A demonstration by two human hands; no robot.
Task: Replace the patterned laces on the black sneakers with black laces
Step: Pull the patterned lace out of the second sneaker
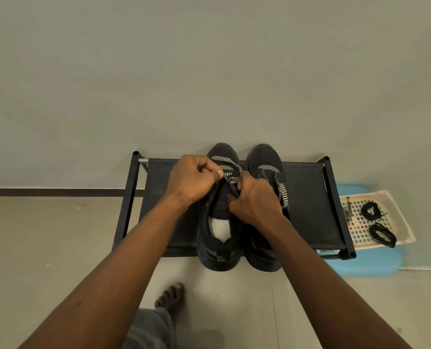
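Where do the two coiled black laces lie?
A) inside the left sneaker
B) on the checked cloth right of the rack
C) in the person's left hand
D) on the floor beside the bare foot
B: one coiled black lace and another lie on the checked cloth beside the black rack.

The light was soft and even, somewhat dim, with no glare anywhere on the wall [209,71]. The black sneakers [220,253] lost detail against the dark rack [310,197]. A vague shadow lay on the floor [204,336] near the bottom edge. The wide lens stretched the forearms [108,273] toward the corners — focus was fairly sharp.
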